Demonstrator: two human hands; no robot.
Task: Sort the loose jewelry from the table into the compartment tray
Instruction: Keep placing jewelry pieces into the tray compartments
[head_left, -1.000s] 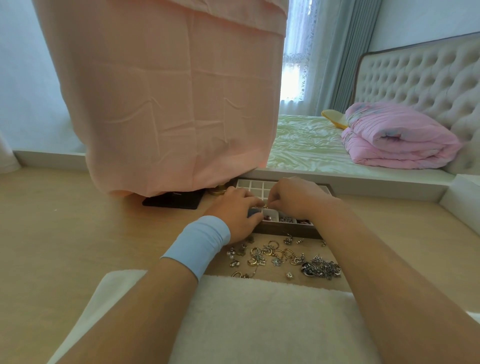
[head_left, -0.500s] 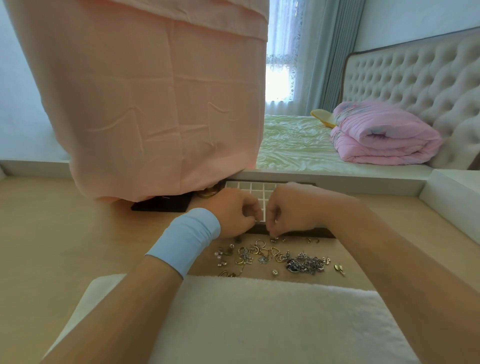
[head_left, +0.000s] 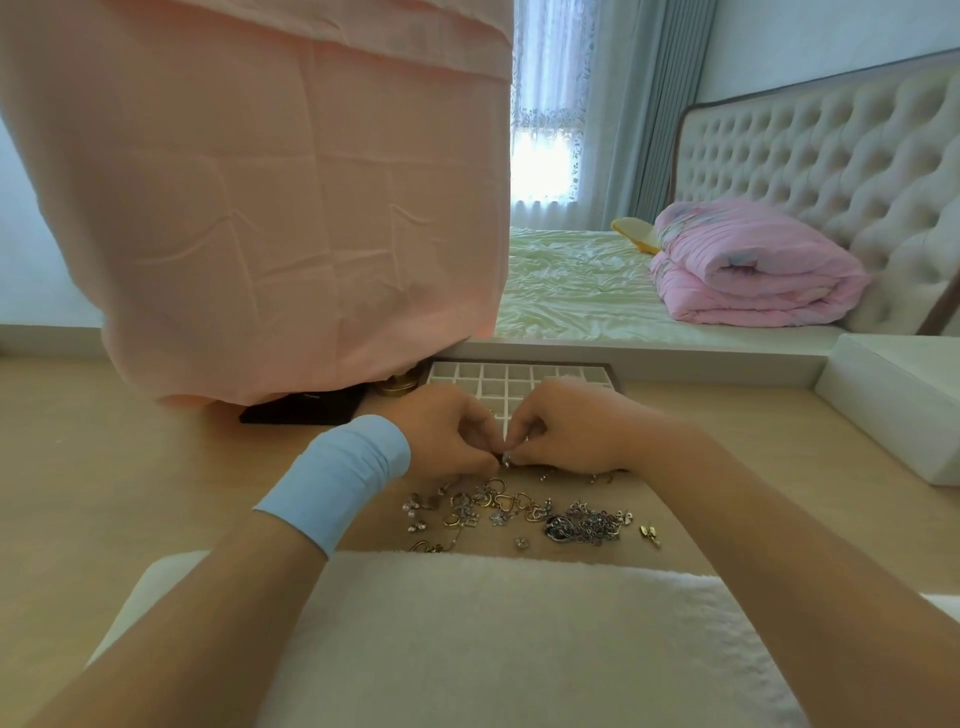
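A white compartment tray (head_left: 498, 375) in a dark frame lies on the wooden table, partly hidden by my hands. Loose gold and silver jewelry (head_left: 524, 512) is scattered in front of it, with a tangled silver chain (head_left: 584, 525) and a small gold bow piece (head_left: 649, 532) to the right. My left hand (head_left: 441, 436), with a light blue wristband, and my right hand (head_left: 566, 431) meet fingertip to fingertip over the tray's near edge. Together they pinch a small silver jewelry piece (head_left: 505, 457).
A large pink cloth (head_left: 270, 197) hangs over the table's back left, above a black box (head_left: 306, 408) and a gold lid (head_left: 397, 385). A fluffy white mat (head_left: 509, 639) covers the near edge. A bed with a pink quilt (head_left: 748, 270) lies behind.
Both hands drew back from over the tray's compartments toward its near edge and came together. They now pinch a small silver piece between them.
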